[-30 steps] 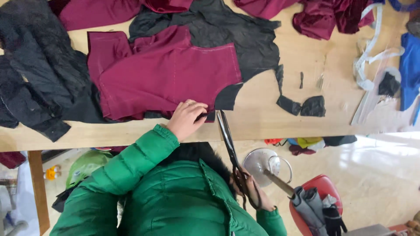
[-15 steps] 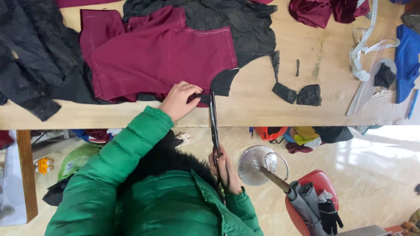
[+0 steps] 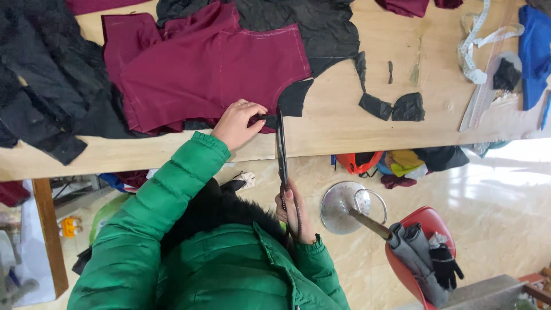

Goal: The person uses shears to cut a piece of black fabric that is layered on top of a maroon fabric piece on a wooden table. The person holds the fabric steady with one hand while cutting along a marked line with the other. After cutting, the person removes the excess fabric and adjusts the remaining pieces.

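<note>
A maroon garment piece lies flat on the wooden table, on top of black fabric. My left hand, in a green padded sleeve, presses on the maroon piece's near edge and pinches the black cloth there. My right hand is below the table edge, shut on the handles of long black scissors. The blades point up to the cloth edge right beside my left fingers. Whether the blades are apart is not visible.
Two black scraps lie right of the cut. A white measuring tape, a ruler and blue cloth are far right. Dark fabric piles at left. A red chair with grey cloth and a glove stands on the floor.
My right hand has brought the scissors left and up, so the blade tips now reach the cloth edge beside my left fingers. My left hand stays on the maroon piece.
</note>
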